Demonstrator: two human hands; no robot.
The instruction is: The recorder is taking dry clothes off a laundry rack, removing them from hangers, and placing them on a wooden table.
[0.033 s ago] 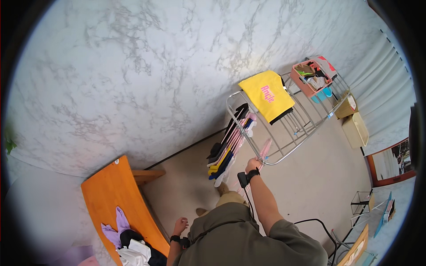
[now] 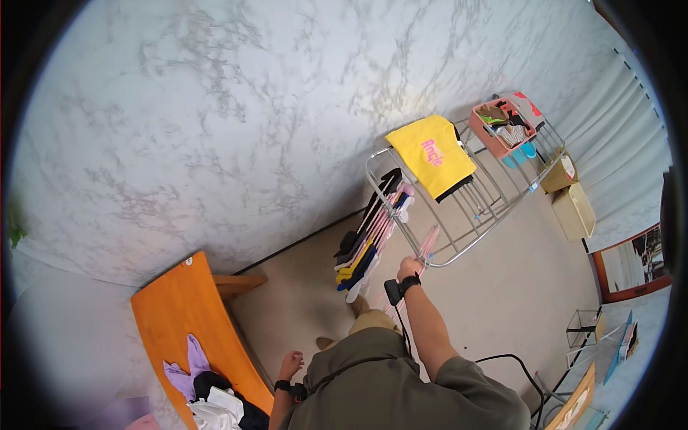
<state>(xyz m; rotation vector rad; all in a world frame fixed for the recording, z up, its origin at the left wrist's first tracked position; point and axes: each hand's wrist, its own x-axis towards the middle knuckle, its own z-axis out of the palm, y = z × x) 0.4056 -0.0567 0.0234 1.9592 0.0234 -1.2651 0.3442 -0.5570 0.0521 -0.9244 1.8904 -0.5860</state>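
Note:
My right hand (image 2: 409,269) is closed around pink hangers (image 2: 430,240) at the near end of a metal drying rack (image 2: 459,259). Part of them is hidden behind my hand. To its left, several garments (image 2: 356,264) in black, grey, yellow, blue and white hang on pink hangers from the rack's end bar. A folded yellow garment (image 2: 423,150) with pink lettering lies over the rack's top, above a dark cloth. My left hand (image 2: 291,364) hangs beside the orange wooden table (image 2: 168,297), fingers loosely apart and holding nothing.
Lilac, black and white clothes (image 2: 215,408) lie on the table. A pink basket (image 2: 502,143) of clothes sits on the rack's far end. Beyond it stand a wicker basket (image 2: 555,179) and a cream bin (image 2: 575,210). A black cable (image 2: 512,355) trails at right.

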